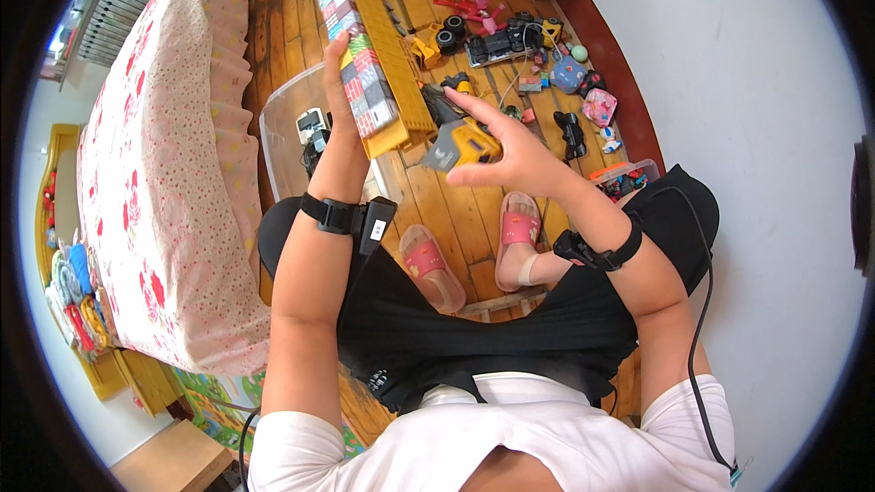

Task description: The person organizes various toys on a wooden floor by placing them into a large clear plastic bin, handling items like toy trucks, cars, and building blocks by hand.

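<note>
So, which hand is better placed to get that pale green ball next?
Probably the right hand: it is nearer the pale green ball, on the same side, though it is busy at the yellow-and-grey toy cab. The left hand is farther over, supporting the long yellow toy.

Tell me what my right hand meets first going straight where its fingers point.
Past the gray-and-yellow toy part at the right hand, probably the long yellow toy piece; depth is unclear.
</note>
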The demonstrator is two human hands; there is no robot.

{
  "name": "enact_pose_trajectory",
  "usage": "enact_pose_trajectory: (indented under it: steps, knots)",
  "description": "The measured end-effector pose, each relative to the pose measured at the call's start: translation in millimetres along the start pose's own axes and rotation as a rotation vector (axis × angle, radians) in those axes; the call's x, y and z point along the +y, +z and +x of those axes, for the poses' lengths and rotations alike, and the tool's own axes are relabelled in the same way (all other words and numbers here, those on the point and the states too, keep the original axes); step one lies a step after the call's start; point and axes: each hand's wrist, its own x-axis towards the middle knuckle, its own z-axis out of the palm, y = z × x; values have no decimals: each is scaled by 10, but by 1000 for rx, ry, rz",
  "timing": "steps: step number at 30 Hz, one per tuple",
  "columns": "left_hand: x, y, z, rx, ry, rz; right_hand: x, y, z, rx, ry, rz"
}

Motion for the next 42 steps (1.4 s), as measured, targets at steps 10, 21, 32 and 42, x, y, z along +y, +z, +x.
enact_pose_trajectory:
  steps: [10,21,32,42]
  knots:
    - [-92,39,42,1,169,-45,40,98,20,107,-10,243]
    - [-115,72,45,-50,185,128,52,76,24,100,-8,427]
    - [58,58,6,-166,84,352,34,2,31,56,50,530]
    - [42,159,-137,-87,180,460,-85,-6,224,77,243,536]
